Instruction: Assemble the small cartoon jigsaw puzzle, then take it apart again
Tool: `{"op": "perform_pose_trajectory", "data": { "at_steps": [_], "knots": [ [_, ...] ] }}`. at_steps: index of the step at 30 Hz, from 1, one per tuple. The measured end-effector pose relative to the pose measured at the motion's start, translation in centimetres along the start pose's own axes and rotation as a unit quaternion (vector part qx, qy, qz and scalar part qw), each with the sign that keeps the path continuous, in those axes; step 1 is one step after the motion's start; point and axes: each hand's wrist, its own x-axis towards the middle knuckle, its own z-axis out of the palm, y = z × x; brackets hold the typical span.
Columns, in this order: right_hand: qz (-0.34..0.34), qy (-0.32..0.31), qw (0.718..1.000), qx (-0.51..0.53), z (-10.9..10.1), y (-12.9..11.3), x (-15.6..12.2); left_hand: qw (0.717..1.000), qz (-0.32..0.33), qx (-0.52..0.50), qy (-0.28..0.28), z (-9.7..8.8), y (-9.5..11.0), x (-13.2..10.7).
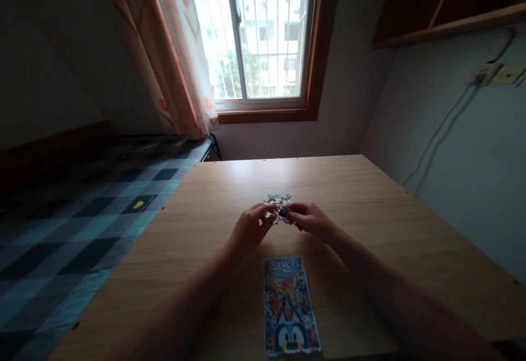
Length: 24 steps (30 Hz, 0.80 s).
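Note:
A small pile of jigsaw puzzle pieces [279, 198] lies on the wooden table, pale blue, white and dark in colour. My right hand [310, 219] pinches a dark puzzle piece [284, 212] between thumb and fingers at the pile's near right side. Across from it, my left hand [252, 226] reaches over the left side of the pile. Its thumb and forefinger are curved and apart, with loose pieces showing around the tips. Nearer to me, between my forearms, lies a colourful picture sheet [290, 306] with "BLUEY" lettering and a blue cartoon dog.
The light wooden table [222, 185] stretches toward a wall with a window [267, 38]. A bed with a checked cover [102, 207] stands along the left. On the right wall, a cable [435, 136] hangs from a socket [485, 74] beneath a wooden shelf [452, 31].

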Motion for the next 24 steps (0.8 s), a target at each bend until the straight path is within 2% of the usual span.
{"op": "perform_pose_trajectory", "data": {
  "at_steps": [4, 11, 20, 24],
  "knots": [
    [0.000, -0.016, 1.000, 0.012, 0.4, 0.4, 0.0, 0.999, -0.003, 0.026, -0.023, -0.1, 0.6, -0.2],
    [0.001, -0.028, 0.999, 0.034, 1.0, 0.8, 0.0, 0.998, -0.018, 0.049, -0.023, -0.1, 0.7, -0.2],
    [-0.014, -0.028, 0.999, 0.010, 1.1, 0.5, -0.2, 0.998, -0.030, -0.053, -0.022, 0.5, 0.6, -0.4],
    [-0.028, -0.007, 1.000, -0.011, 1.1, 0.3, -0.3, 0.991, -0.073, -0.114, -0.026, 0.7, 0.6, -0.3]
  ]
}}
